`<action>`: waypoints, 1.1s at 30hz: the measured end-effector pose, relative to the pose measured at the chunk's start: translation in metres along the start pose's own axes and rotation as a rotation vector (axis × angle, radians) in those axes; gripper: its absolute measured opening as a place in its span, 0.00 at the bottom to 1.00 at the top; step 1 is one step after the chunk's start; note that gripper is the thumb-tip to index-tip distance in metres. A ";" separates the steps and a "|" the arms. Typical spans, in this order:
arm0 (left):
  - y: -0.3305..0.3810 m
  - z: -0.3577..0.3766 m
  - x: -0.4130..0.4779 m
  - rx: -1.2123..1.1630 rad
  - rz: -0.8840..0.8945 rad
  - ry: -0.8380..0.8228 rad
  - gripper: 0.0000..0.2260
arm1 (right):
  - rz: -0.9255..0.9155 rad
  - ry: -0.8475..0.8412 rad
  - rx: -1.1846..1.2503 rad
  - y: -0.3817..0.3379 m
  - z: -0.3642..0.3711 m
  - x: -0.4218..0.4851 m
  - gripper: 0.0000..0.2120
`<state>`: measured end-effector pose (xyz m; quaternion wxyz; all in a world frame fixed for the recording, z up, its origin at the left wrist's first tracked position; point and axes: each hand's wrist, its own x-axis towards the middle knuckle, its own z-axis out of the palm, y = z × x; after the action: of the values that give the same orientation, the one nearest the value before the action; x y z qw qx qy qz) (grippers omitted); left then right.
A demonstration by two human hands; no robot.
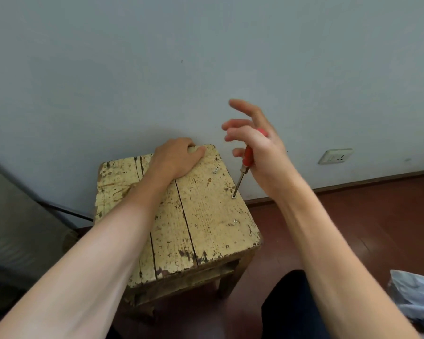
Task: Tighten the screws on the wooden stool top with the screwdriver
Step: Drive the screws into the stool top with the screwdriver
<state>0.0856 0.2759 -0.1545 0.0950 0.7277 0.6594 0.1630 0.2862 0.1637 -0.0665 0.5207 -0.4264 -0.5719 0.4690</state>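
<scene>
A wooden stool top (pixel 206 216) with flaking yellow paint stands against the wall. My left hand (pixel 175 159) lies on its far edge, fingers curled over that edge, thumb flat on the wood. My right hand (pixel 257 148) holds a red-handled screwdriver (pixel 247 156) against the palm; two upper fingers are spread away from the handle. The shaft slants down, and its tip sits in a screw (pixel 233 196) near the right edge. A second screw (pixel 215 170) sticks up farther back. A third screw (pixel 235 220) sits nearer to me.
A grey wall (pixel 206 57) rises right behind the stool, with a socket (pixel 335 155) low on the right. Dark red floor (pixel 353 216) lies to the right. A pale cloth (pixel 416 297) lies at the lower right, my dark-trousered knee (pixel 291 307) below the stool.
</scene>
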 end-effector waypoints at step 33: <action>0.001 0.000 -0.001 -0.002 0.017 0.016 0.25 | -0.020 -0.095 0.049 0.004 0.000 -0.005 0.24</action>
<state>0.0859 0.2745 -0.1543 0.0892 0.7321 0.6536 0.1702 0.2867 0.1592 -0.0710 0.5078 -0.3849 -0.5886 0.4976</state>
